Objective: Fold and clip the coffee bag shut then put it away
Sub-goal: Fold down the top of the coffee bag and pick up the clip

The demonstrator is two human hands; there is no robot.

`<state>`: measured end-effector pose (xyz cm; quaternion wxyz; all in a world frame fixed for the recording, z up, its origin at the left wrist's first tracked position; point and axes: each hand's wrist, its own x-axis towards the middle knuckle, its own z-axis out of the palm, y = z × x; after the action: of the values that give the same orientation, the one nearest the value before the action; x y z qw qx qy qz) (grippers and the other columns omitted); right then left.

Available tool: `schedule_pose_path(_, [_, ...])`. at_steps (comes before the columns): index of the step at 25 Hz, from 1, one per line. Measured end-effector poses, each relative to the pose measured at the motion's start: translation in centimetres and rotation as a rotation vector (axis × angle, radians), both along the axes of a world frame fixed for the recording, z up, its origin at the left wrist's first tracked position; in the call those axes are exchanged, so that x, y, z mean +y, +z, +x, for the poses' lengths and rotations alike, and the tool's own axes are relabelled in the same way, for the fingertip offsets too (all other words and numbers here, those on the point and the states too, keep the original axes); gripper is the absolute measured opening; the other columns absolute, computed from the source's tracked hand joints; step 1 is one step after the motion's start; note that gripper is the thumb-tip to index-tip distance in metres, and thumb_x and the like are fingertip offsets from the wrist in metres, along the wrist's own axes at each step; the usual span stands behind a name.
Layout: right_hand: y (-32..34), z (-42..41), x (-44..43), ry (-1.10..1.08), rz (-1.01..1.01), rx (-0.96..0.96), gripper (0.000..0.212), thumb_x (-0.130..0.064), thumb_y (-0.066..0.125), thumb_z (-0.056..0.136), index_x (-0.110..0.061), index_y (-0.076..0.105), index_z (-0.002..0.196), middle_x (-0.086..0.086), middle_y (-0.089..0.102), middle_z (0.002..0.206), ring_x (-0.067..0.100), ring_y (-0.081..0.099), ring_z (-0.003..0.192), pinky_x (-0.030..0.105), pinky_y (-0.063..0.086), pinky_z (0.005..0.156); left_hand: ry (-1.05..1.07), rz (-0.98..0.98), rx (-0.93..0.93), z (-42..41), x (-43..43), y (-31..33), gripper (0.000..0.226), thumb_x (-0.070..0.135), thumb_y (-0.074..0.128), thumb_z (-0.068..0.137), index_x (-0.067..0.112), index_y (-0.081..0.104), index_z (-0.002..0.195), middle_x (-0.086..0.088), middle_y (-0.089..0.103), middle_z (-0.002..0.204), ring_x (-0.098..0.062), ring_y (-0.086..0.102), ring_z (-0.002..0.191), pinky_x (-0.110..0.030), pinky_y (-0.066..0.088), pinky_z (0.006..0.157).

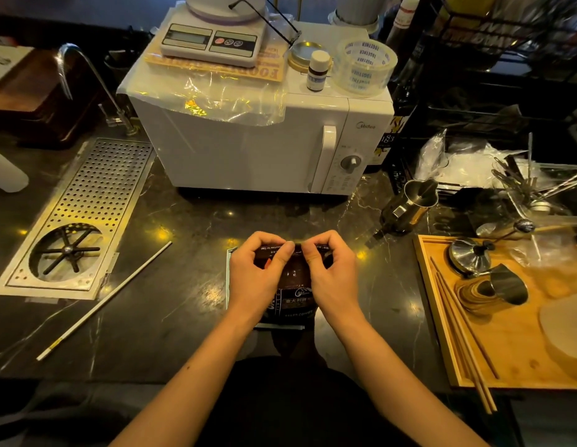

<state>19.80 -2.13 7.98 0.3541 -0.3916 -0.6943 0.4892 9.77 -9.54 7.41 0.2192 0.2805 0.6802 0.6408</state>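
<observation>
A dark brown coffee bag [295,298] with white print lies flat on the black marble counter, its top edge pointing away from me. My left hand [258,272] pinches the left part of the bag's top edge between thumb and fingers. My right hand [332,272] pinches the right part of the same edge. The two thumbs nearly touch at the middle of the folded-over top. A long white stick-shaped bar [103,300] lies diagonally on the counter to the left of the bag; I cannot tell if it is the clip.
A white microwave [264,146] stands behind the bag with a scale and tape roll on top. A perforated metal drain tray [87,214] is set into the counter at left. At right are a wooden tray [506,333] with chopsticks and metal cups, and a steel pitcher [409,204].
</observation>
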Motion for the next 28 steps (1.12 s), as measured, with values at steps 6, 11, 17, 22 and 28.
schedule_pose_path(6, [-0.3,0.2,0.5,-0.063,-0.145,0.116,0.012,-0.017,0.074,0.084,-0.025,0.067,0.076,-0.008,0.068,0.075,0.01,0.066,0.074,0.035,0.057,0.069,0.027,0.051,-0.156,-0.5,0.2,-0.2,0.012,0.014,0.078,0.078,0.023,0.073,0.073,0.004,0.074,0.072,-0.012,0.071,0.073,-0.031,0.059,0.065])
schedule_pose_path(11, [-0.5,-0.3,0.7,-0.114,-0.183,0.143,0.018,-0.018,0.075,0.083,-0.032,0.07,0.074,-0.003,0.071,0.074,0.017,0.069,0.074,0.045,0.059,0.072,0.033,0.05,-0.202,-0.5,0.5,-0.2,0.013,0.013,0.075,0.081,0.025,0.075,0.076,0.004,0.075,0.074,-0.01,0.071,0.074,-0.024,0.056,0.065])
schedule_pose_path(17, [-1.0,-0.4,1.0,-0.109,-0.22,0.136,0.016,-0.022,0.068,0.089,-0.033,0.07,0.078,-0.001,0.072,0.079,0.019,0.07,0.078,0.043,0.059,0.072,0.031,0.004,-0.213,-0.1,0.6,-0.5,0.01,0.017,0.062,0.093,0.018,0.07,0.088,0.002,0.073,0.079,-0.006,0.07,0.076,-0.02,0.056,0.064])
schedule_pose_path(22, [-1.1,-0.8,0.8,-0.128,-0.209,0.123,0.013,-0.021,0.061,0.094,-0.025,0.067,0.083,-0.003,0.07,0.08,0.013,0.067,0.077,0.035,0.056,0.069,0.052,0.005,-0.19,0.4,0.9,-0.2,0.019,0.014,0.053,0.098,0.016,0.065,0.084,0.006,0.067,0.073,0.003,0.066,0.066,-0.013,0.051,0.058])
schedule_pose_path(28, [-1.4,-0.7,0.7,-0.104,-0.217,0.131,0.009,-0.031,0.058,0.095,-0.027,0.065,0.092,0.003,0.07,0.089,0.023,0.069,0.085,0.044,0.059,0.074,0.056,-0.044,-0.097,0.3,1.0,-0.7,0.019,0.019,0.048,0.101,0.016,0.063,0.09,0.005,0.067,0.078,0.006,0.064,0.068,-0.012,0.05,0.059])
